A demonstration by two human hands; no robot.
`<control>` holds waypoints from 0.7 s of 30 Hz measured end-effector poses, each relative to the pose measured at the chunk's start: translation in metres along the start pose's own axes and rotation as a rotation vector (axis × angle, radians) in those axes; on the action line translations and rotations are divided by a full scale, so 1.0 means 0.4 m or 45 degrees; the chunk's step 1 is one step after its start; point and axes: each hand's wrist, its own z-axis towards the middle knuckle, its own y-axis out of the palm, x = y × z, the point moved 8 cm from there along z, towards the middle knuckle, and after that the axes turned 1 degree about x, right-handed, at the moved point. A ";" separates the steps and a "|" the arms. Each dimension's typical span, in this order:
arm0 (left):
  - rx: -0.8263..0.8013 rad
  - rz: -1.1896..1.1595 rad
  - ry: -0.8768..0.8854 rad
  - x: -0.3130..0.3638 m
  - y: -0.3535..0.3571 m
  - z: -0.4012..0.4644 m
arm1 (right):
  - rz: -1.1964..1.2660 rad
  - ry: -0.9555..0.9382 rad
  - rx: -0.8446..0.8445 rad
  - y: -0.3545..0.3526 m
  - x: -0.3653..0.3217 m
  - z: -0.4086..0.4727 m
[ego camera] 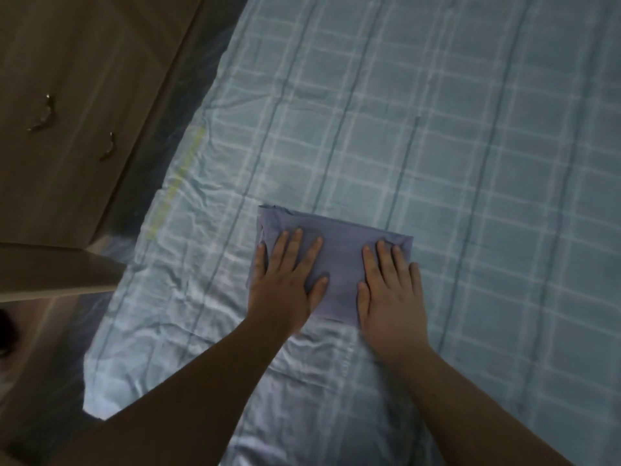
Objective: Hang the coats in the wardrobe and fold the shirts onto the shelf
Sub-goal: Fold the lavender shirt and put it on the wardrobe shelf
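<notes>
At the far left stands a wooden wardrobe (77,95), its doors closed, matt brown panels with two curved metal handles (109,147) catching a little light. Nearer on the left a pale flat ledge (57,274) juts toward the bed. The bed sheet (437,129) fills the rest of the view: thin pale blue cotton in a white and darker check, smooth to the far right, creased and rumpled at the near left edge.

On that sheet, near the middle, lies the shirt (339,264), a soft lilac-grey cloth already folded into a compact rectangle, its layered edges showing at the far left corner. The left hand (285,280) lies flat on its left half, fingers straight and spread, pressing down. The right hand (391,294) lies flat on the right half, fingers straight and close together, its heel off the near edge onto the sheet.

The step in hand looks like the last smoothing of a finished fold. Next, I judge, the bundle must be lifted from beneath with both hands so the layers do not slip open, and carried left to the wardrobe, whose doors would need opening to reach a shelf
</notes>
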 end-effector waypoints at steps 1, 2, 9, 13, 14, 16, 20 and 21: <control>-0.007 0.001 -0.015 0.000 0.001 0.002 | 0.001 -0.001 0.009 -0.002 -0.005 0.004; -0.005 -0.008 -0.015 0.001 -0.003 0.003 | 0.022 -0.008 0.034 -0.006 -0.013 0.003; 0.203 -0.588 -0.627 -0.169 -0.095 0.000 | 0.889 0.565 0.298 -0.075 0.076 -0.054; -0.214 -0.878 -1.013 -0.230 -0.055 0.009 | 0.942 0.900 0.078 -0.078 0.090 -0.057; -0.296 -0.931 -1.044 -0.227 -0.051 0.014 | 0.891 0.951 0.018 -0.077 0.093 -0.054; -0.441 -1.035 -1.052 -0.218 -0.039 0.021 | 0.863 0.999 -0.055 -0.061 0.104 -0.045; -0.499 -1.319 -0.969 -0.208 -0.044 0.011 | 1.042 0.976 -0.043 -0.043 0.102 -0.038; -0.463 -1.470 -0.944 -0.208 -0.049 -0.001 | 1.147 0.970 -0.002 -0.047 0.092 -0.045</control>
